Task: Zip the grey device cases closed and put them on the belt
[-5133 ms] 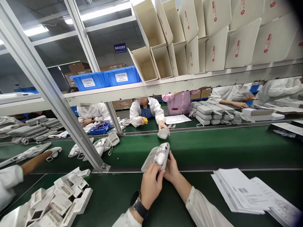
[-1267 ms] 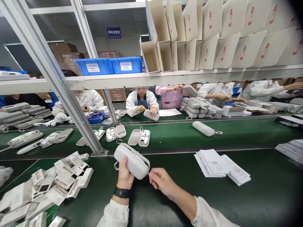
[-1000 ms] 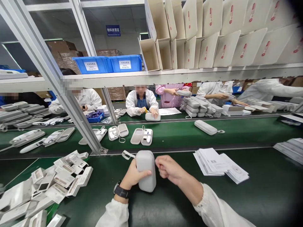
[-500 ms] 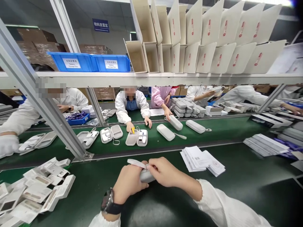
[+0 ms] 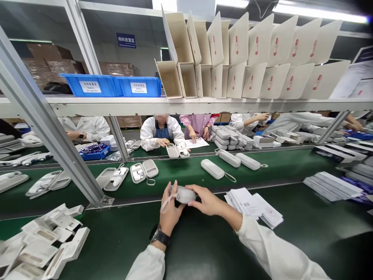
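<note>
I hold a closed grey zip case (image 5: 185, 193) between both hands just above the near edge of the green table (image 5: 204, 249). My left hand (image 5: 169, 210) cups its left end, with the case's strap hanging over the fingers. My right hand (image 5: 205, 200) grips its right end from the side. A black watch sits on my left wrist. Beyond my hands runs the green conveyor belt (image 5: 279, 171) with a closed grey case (image 5: 212, 169) and an open case (image 5: 143, 171) on it.
A heap of white cartons (image 5: 40, 249) lies at the near left, a stack of paper leaflets (image 5: 253, 202) at the right. A slanted metal post (image 5: 52, 128) crosses the left. Other people in white coats work across the belt, under a shelf (image 5: 204, 104) of folded boxes.
The case was open in my hands, then closed; I turned it and lifted it from the table toward the belt. Across the belt, more closed cases have been laid down.
</note>
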Motion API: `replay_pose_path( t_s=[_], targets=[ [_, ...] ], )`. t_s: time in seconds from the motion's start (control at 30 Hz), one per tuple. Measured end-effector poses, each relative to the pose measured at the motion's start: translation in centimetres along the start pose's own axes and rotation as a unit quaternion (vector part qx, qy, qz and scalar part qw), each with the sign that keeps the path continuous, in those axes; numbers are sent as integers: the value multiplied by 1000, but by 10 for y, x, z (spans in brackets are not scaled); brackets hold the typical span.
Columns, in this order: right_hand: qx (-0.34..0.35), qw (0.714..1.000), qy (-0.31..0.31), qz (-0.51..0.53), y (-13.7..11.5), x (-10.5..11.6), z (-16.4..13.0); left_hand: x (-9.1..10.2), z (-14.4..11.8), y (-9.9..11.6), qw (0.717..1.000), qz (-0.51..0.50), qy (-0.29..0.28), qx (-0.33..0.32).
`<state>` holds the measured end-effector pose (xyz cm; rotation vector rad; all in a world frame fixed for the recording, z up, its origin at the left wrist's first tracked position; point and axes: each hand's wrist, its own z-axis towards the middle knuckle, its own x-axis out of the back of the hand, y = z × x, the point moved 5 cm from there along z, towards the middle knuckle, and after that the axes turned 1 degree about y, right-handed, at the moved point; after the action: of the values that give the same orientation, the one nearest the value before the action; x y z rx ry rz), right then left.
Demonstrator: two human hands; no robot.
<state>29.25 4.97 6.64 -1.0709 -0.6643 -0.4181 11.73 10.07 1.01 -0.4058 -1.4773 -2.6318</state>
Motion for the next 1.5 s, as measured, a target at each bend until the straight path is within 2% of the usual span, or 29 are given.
replay_pose_path(
  t_s=[0.13, 0.23, 0.3, 0.37, 0.47, 0.57, 0.63, 0.7, 0.77, 0.83, 0.93, 1.07, 1.2, 1.27, 1.33, 1.4, 1.5],
  targets=[
    [-1, 990, 19, -139, 44, 11, 28, 7, -1, -34, 995, -8, 69, 66],
    [-59, 971, 8, -234, 91, 23, 38, 18, -6, -51, 992, 1, 96, 87],
    [-99, 961, 4, -258, 113, 27, 41, 23, -9, -58, 988, -9, 119, 96],
    [-130, 958, 40, -251, 121, 25, 50, 27, -10, -67, 981, -25, 151, 118],
    [-168, 956, 105, -215, 112, -5, 83, 28, -8, -77, 973, -40, 179, 142],
    [-193, 960, 94, -181, 103, -60, 139, 28, -6, -86, 969, -51, 187, 152],
    [-243, 951, 96, -167, 107, -89, 175, 29, -7, -93, 964, -65, 200, 164],
    [-294, 937, 111, -151, 115, -105, 201, 30, -8, -100, 955, -94, 213, 186],
    [-306, 935, 126, -131, 120, -112, 216, 30, -8, -106, 945, -127, 218, 210],
    [-268, 947, 136, -110, 117, -116, 225, 29, -8, -108, 940, -143, 216, 223],
    [-163, 973, 139, -90, 97, -126, 230, 28, -6, -104, 939, -150, 212, 225],
    [-49, 989, 106, -92, 66, -152, 232, 31, -5, -96, 940, -151, 215, 220],
    [-26, 985, 33, -169, 53, -179, 231, 31, -7, -97, 926, -198, 228, 226],
    [-61, 978, 26, -197, 55, -182, 228, 31, -8, -100, 917, -224, 236, 231],
    [-107, 977, 47, -177, 60, -175, 226, 33, -8, -104, 908, -240, 249, 236],
    [-137, 979, 64, -139, 64, -163, 223, 38, -7, -109, 895, -263, 264, 244],
    [-149, 982, 91, -75, 65, -136, 213, 48, -1, -117, 871, -312, 274, 262]
  ],
)
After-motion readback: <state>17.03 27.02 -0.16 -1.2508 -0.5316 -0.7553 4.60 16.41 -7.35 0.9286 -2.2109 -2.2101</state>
